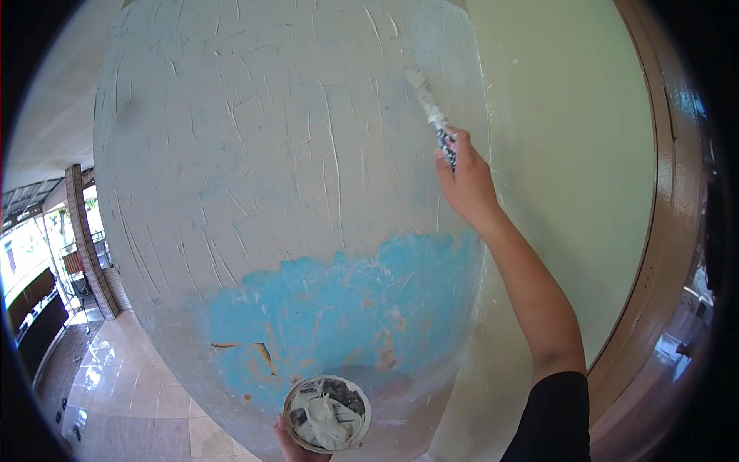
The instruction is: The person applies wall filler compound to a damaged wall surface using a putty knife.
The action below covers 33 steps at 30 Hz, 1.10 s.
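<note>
My right hand (pixel 469 183) is raised at the upper right, its fingers closed round the speckled handle of a putty knife (pixel 426 96). The knife's blade is smeared with pale putty and lies against or close to the grey-coated wall (pixel 269 177), near its right-hand corner. Low in the middle, my left hand (pixel 292 445) grips a round tub (pixel 368 423) from its left side; most of its fingers are hidden beneath. Pale grey putty (pixel 332 425) sits in the tub in a thick heap, with darker patches around it.
Below the ridged grey coat, a bare blue patch (pixel 339 296) shows brown spots and a cracked hole (pixel 265 354). A pale green wall (pixel 562 154) meets the corner on the right, beside a brown frame (pixel 654 192). Shiny floor tiles (pixel 146 377) and a pillar (pixel 91 239) lie left.
</note>
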Tool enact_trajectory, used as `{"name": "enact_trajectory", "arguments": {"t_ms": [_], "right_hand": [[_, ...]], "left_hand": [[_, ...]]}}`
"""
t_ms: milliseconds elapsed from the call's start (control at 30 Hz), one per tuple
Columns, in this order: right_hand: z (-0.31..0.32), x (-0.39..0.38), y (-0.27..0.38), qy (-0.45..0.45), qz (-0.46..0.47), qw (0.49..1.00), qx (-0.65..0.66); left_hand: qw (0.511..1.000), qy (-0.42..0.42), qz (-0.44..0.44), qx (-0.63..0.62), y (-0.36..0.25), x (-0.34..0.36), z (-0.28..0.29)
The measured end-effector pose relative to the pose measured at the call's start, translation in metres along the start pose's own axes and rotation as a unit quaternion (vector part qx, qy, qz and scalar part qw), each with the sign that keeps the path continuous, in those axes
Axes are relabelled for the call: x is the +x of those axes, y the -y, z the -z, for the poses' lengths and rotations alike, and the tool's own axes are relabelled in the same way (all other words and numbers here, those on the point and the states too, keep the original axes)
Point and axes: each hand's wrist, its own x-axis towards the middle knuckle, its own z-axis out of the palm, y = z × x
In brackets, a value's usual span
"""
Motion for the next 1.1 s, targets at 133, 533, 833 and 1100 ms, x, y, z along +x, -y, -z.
{"name": "enact_trajectory", "arguments": {"t_ms": [133,533,833,1100], "right_hand": [[0.008,0.057,-0.003,-0.055,-0.009,0.998,0.011],[0.007,0.037,-0.004,0.122,-0.006,0.988,-0.095],[0.030,0.044,0.011,-0.003,0.008,0.999,-0.054],[0.025,0.131,0.056,0.046,-0.009,0.996,-0.073]], "left_hand": [[0.999,-0.009,0.024,-0.036,0.000,-0.001,-0.005],[0.998,-0.040,0.021,-0.036,0.001,-0.004,0.003],[0.996,-0.003,-0.004,0.084,0.005,0.000,0.014],[0.996,-0.049,0.038,-0.067,0.007,-0.003,0.017]]}}
